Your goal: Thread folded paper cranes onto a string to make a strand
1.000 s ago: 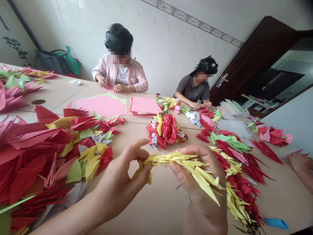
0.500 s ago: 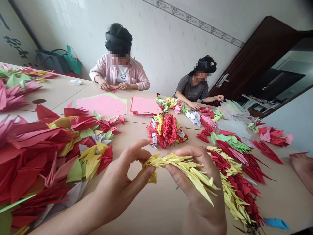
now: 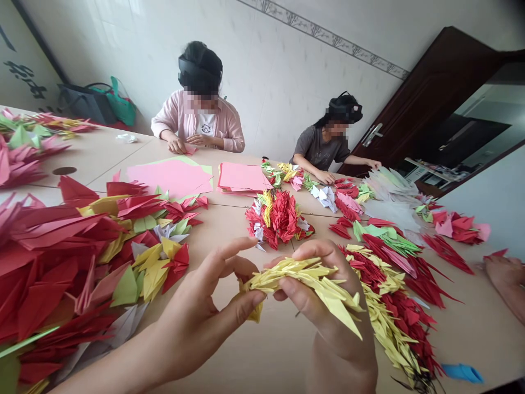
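Observation:
A string of yellow folded paper cranes (image 3: 305,275) is held up between my two hands, above the bare near part of the table. My left hand (image 3: 209,306) pinches its left end between thumb and fingers. Closed around its middle is my right hand (image 3: 344,323), thumb on the near side and fingers behind. The loose right end fans out past my right thumb. A bit of yellow paper hangs below my left fingertips, partly hidden by them. Just right of my right hand lie strings of yellow and red cranes (image 3: 383,317) with dark cord ends.
A large heap of folded paper (image 3: 53,268) covers the left side. Pink sheets (image 3: 244,177) and a red crane bundle (image 3: 283,216) lie ahead. Two people sit across the table (image 3: 229,219); another person's hand (image 3: 504,273) rests at right. A blue roll (image 3: 462,373) lies near right.
My right hand has shifted slightly left along the yellow string, closer to my left hand. Across the table, the right-hand person's hand has moved toward the clear plastic.

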A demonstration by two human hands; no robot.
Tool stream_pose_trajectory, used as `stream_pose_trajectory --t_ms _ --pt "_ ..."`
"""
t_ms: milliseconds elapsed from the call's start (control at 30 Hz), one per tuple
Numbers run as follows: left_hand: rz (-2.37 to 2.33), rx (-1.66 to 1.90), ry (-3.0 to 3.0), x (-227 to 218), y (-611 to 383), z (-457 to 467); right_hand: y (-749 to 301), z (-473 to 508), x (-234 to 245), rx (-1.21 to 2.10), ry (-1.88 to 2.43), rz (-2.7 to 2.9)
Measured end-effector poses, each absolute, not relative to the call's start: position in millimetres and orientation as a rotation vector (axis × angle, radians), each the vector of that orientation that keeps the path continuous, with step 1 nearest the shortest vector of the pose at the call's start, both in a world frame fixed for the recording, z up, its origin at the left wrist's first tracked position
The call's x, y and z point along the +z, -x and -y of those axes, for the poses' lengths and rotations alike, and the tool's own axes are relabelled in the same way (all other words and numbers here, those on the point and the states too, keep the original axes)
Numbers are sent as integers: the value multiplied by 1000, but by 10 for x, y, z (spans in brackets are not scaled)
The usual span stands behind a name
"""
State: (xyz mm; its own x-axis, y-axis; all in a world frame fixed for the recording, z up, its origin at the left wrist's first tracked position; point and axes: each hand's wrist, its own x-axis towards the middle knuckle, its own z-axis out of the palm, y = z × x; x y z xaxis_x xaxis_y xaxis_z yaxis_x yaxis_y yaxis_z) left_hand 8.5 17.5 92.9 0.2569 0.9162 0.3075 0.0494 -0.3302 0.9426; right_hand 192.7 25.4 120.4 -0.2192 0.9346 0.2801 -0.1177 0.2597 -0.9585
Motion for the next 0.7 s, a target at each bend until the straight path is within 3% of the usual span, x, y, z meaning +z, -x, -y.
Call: stream_pose_trajectory --t_ms 267,700 --pt "-975 1134 -1711 952 -63 -216 -1903 -349 1203 951 809 1348" --pt "-623 1040 -1096 1014 -64 -238 -2025 -379 1189 930 749 1309"
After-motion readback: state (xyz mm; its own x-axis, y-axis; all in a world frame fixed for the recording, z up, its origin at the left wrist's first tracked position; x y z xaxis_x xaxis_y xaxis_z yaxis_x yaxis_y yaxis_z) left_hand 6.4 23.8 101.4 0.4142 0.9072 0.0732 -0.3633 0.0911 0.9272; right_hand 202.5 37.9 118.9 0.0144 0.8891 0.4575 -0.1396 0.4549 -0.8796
